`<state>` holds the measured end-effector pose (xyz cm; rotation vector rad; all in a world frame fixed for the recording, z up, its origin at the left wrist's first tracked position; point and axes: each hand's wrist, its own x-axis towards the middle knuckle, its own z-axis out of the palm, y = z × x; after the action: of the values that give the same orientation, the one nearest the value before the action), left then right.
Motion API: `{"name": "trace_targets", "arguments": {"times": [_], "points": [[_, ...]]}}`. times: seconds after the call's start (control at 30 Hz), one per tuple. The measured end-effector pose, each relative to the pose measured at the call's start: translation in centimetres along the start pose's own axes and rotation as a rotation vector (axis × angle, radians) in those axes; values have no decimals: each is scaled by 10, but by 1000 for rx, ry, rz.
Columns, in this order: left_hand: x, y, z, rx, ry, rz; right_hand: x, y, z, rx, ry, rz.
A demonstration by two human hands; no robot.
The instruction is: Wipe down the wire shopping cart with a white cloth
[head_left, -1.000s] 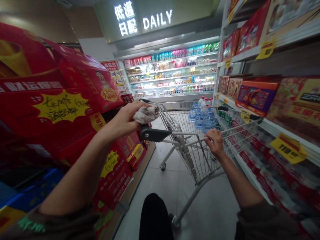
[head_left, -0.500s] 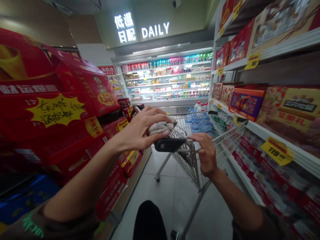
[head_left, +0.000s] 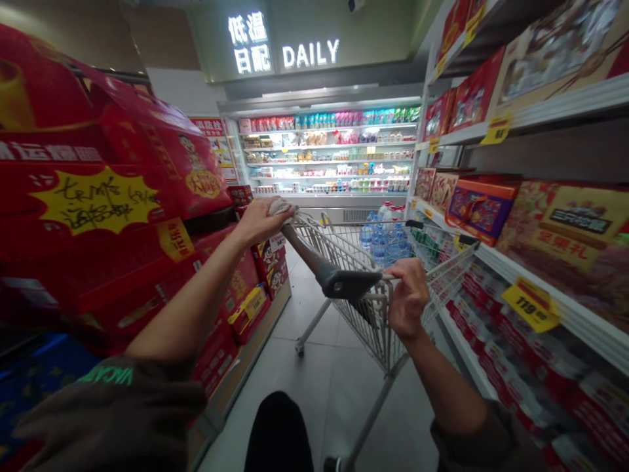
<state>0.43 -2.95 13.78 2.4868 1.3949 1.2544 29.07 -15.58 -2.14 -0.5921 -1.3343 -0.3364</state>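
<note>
A wire shopping cart (head_left: 378,328) stands turned at an angle in front of me. My left hand (head_left: 260,221) is closed over a pale, crumpled cloth (head_left: 282,208), pressing it on the far end of the cart's grey handle bar (head_left: 307,252). At the bar's near end is a dark plastic end piece (head_left: 346,283). My right hand (head_left: 409,295) is wrapped around the cart's metal frame just right of that end piece. Part of the cloth is hidden under my left fingers.
Stacked red gift boxes (head_left: 147,151) rise close on the left. Shelves (head_left: 550,105) with boxed goods line the right. Beyond the cart are blue-tinted water bottles (head_left: 386,242) and a lit refrigerated display (head_left: 329,154). My dark-clad knee (head_left: 278,426) shows below.
My left hand has slid with the cloth along the handle bar, away from the near end piece to the far end, uncovering the bar. My right hand keeps its hold on the frame.
</note>
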Motion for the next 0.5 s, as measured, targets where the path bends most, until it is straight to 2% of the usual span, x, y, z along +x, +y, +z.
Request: {"name": "trace_targets", "arguments": {"times": [0.07, 0.17, 0.23, 0.27, 0.3, 0.37, 0.4, 0.5], "points": [[-9, 26, -1, 29, -49, 125, 2, 1, -4, 19, -14, 22], [-34, 78, -3, -23, -213, 344, 7, 2, -15, 50, -14, 54], [-47, 104, -1, -48, -224, 453, 11, 4, -24, 78, 0, 65], [-49, 110, 1, -65, -221, 473, 13, 5, -30, 91, 6, 72], [-48, 111, 3, -80, -219, 466, 15, 7, -35, 102, 12, 81], [-36, 93, 7, -93, -208, 393, 18, 11, -46, 127, 24, 105], [-27, 77, 9, -90, -202, 338, 19, 13, -51, 141, 26, 119], [2, 12, 16, -53, -16, 169, 21, 21, -64, 181, 33, 142]]}}
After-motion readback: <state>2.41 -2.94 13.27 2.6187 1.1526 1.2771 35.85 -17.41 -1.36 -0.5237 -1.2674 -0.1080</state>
